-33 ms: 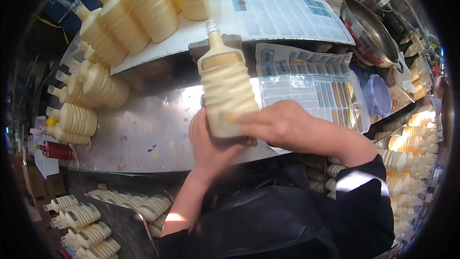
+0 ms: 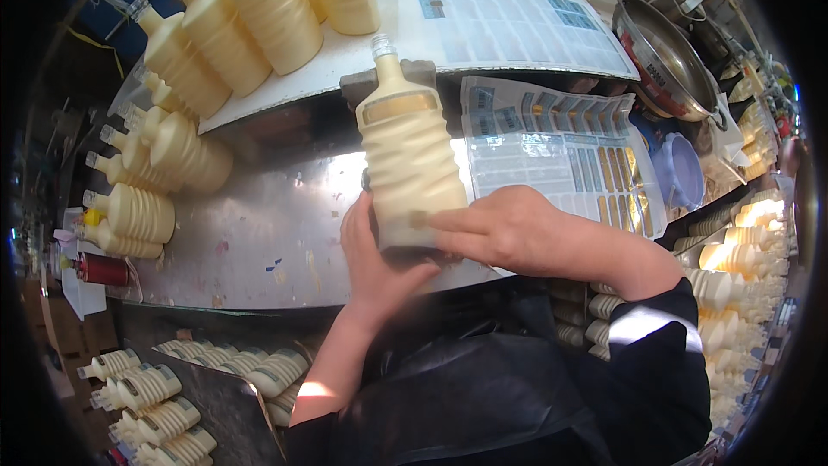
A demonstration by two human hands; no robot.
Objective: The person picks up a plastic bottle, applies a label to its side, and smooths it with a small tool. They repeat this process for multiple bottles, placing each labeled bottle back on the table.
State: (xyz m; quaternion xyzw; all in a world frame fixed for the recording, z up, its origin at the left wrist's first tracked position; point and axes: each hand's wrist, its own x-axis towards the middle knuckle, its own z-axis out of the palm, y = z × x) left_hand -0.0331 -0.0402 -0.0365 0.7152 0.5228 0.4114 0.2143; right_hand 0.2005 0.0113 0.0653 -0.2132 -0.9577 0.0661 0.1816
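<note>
A cream-coloured ribbed plastic bottle (image 2: 410, 164) lies on its back in front of me, its clear threaded neck resting at a grey block (image 2: 352, 88). A gold-brown label sits across its shoulder. My left hand (image 2: 373, 255) is closed round the lower left side of the bottle, thumb by its base. My right hand (image 2: 504, 229) presses its fingers together against the lower front of the bottle. At those fingertips shows a small brownish patch (image 2: 418, 219), blurred, and I cannot tell what it is. Right of the bottle lies a sheet of gold and blue labels (image 2: 552, 164).
Several cream bottles (image 2: 276, 17) stand on a white raised shelf (image 2: 405, 30), beside another label sheet (image 2: 517, 26). More bottles (image 2: 134, 216) lie at the metal table's (image 2: 250, 233) left end, near a red can (image 2: 102, 270). At right are a large pan (image 2: 668, 56) and a lilac tub (image 2: 681, 173).
My right hand has shifted slightly downward on the bottle. My left hand stays in place on it.
</note>
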